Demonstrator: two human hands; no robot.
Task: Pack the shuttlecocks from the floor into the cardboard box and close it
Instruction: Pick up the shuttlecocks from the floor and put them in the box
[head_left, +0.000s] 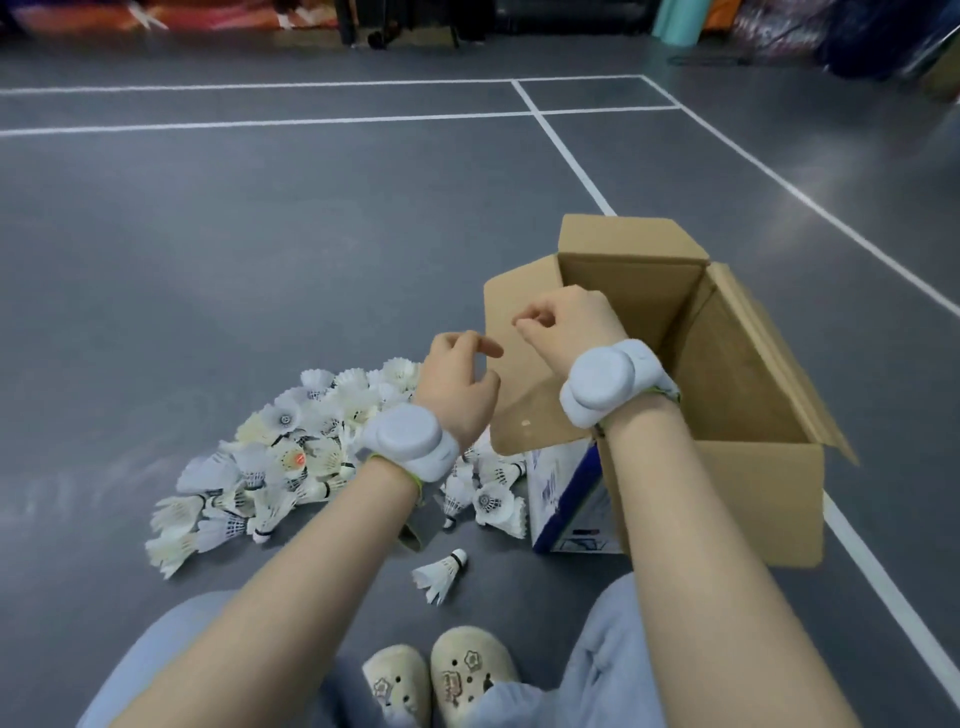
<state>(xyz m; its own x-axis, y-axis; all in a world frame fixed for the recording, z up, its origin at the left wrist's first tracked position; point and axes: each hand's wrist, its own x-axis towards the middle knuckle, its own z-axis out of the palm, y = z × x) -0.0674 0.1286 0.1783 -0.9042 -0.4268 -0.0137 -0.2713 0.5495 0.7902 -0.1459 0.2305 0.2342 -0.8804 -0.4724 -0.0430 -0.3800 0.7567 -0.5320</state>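
Both hands empty, fingers loosely curled; shuttlecocks (291, 457) heaped below-left of left hand (460, 387) (nearer), right hand (566, 325) over cardboard box (727, 415).

Badminton hall: court lines (566, 150), shuttlecocks (291, 457).
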